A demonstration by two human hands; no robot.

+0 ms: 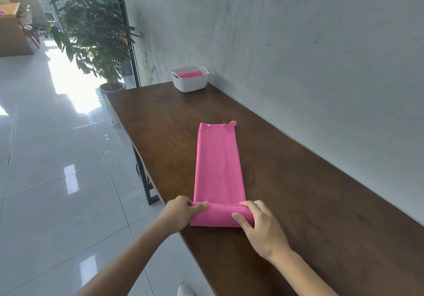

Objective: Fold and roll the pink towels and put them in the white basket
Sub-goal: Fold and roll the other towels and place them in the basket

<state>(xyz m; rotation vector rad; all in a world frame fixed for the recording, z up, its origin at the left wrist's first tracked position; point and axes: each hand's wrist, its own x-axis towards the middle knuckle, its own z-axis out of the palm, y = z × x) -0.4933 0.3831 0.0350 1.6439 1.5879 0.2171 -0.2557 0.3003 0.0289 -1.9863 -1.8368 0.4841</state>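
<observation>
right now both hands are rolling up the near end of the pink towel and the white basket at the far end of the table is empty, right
Not empty: the head view shows the white basket already holding pink cloth. The rest is right: left hand and right hand roll the pink towel's near end.

Both forearms are bare to the picture's near edge, no sleeves showing. The left hand (181,213) and right hand (261,226) are uncovered. A white shoe (186,290) shows below, near the table's edge.
</observation>
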